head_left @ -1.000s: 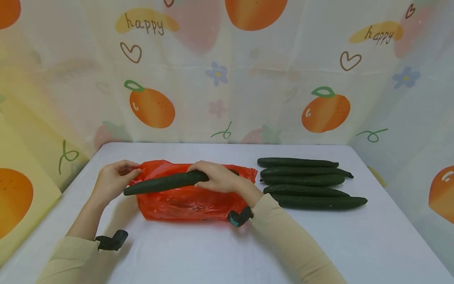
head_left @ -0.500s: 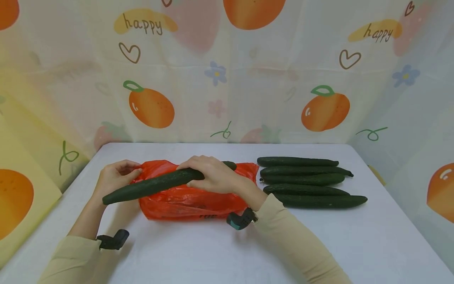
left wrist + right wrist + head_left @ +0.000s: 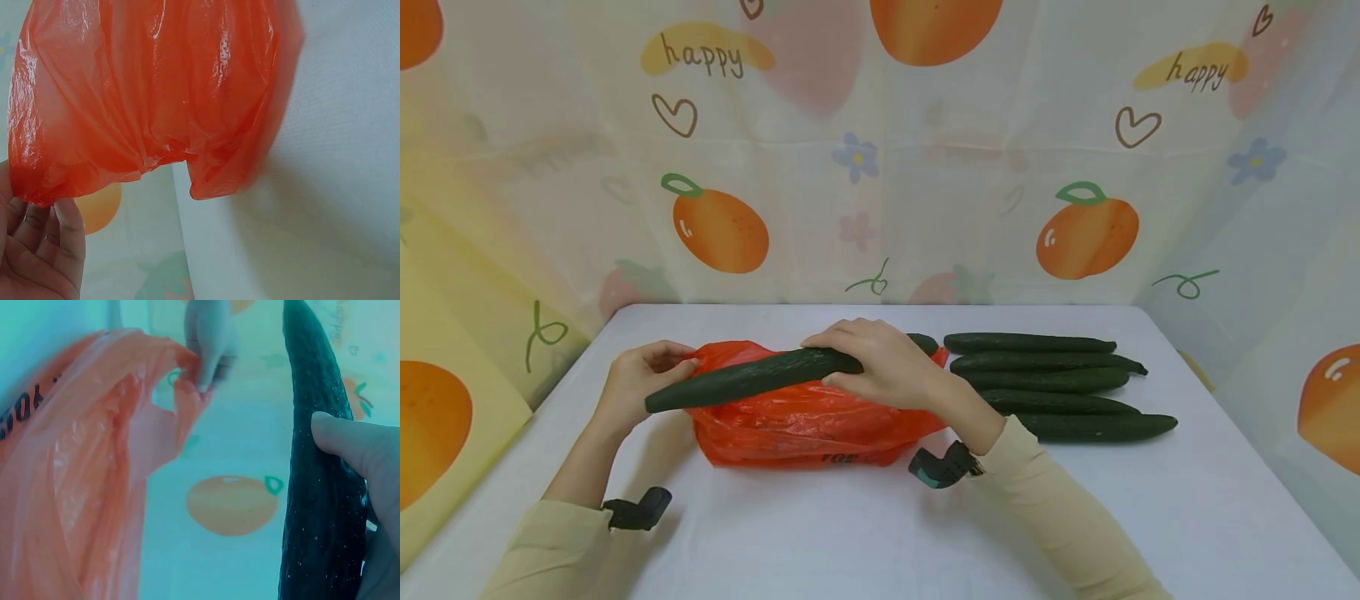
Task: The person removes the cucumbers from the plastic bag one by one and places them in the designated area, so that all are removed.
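Note:
My right hand [image 3: 891, 371] grips a long dark green cucumber [image 3: 737, 382] near its middle, fingers over the top and thumb on the near side. The cucumber slants in front of the red plastic bag [image 3: 797, 429], its left end lower and overlapping my left hand [image 3: 631, 385] in the head view. My left hand pinches the bag's upper left corner. In the left wrist view the bag [image 3: 150, 94] hangs from those fingertips. The right wrist view shows the thumb along the cucumber [image 3: 315, 506], apart from the bag [image 3: 81, 487].
Several cucumbers [image 3: 1052, 381] lie side by side on the right of the white table [image 3: 790, 533]. A curtain [image 3: 940, 208] printed with oranges hangs behind the table and along its sides.
My right hand has risen and moved right from the bag, still gripping the cucumber. The cucumber's left end first swung left, then came partway back. My left hand has stayed at the bag's corner.

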Tool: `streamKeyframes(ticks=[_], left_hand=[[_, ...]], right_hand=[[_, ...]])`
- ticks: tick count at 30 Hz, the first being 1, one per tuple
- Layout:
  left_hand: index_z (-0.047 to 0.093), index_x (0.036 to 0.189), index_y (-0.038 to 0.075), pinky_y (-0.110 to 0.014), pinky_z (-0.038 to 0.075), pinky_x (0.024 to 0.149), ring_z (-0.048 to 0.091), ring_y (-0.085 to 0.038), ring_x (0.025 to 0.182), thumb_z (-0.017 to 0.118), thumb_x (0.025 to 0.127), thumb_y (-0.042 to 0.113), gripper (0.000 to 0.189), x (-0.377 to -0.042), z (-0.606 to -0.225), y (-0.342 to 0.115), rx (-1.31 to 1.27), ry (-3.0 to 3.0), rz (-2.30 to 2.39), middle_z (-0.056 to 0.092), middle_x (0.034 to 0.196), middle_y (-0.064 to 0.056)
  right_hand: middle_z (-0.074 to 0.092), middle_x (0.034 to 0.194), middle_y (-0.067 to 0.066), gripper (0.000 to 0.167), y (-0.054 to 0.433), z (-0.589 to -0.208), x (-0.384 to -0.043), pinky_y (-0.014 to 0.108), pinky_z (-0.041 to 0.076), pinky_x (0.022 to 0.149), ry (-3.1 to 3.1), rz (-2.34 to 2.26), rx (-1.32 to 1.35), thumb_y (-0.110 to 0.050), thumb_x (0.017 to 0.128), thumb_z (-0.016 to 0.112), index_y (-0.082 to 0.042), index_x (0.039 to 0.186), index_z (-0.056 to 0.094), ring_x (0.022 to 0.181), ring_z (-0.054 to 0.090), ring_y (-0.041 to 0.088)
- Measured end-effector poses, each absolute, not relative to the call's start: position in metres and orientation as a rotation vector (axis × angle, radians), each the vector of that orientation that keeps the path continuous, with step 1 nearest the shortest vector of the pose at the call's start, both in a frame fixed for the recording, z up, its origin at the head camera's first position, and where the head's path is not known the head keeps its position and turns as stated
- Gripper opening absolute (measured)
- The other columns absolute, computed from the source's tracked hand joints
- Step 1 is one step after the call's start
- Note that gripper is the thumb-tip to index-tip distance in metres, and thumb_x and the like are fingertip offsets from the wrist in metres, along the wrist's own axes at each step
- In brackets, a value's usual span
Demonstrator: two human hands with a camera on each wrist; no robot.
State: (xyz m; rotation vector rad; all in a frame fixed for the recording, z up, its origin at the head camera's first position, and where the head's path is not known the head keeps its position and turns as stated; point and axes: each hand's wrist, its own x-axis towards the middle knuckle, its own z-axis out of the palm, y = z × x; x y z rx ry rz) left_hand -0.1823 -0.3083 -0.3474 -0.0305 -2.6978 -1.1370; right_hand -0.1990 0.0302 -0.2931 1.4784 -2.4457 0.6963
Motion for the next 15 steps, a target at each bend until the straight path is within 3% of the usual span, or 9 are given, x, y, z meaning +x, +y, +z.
streamKeyframes(ticks=[15], left_hand=[[0.066,0.101,0.004,-0.015,0.05,0.059,0.058,0.003,0.069,0.061,0.088,0.027,0.028,-0.184,-0.348,-0.31,-0.012,-2.698,-1.091,0.068,0.093,-0.017]], right_hand=[[0.059,0.118,-0.004,0.043,0.098,-0.29,-0.189,0.035,0.045,0.091,-2.433,0.58,1.279,-0.024,0.085,0.066,-0.018,0.125,0.055,0.109,0.054,0.014]])
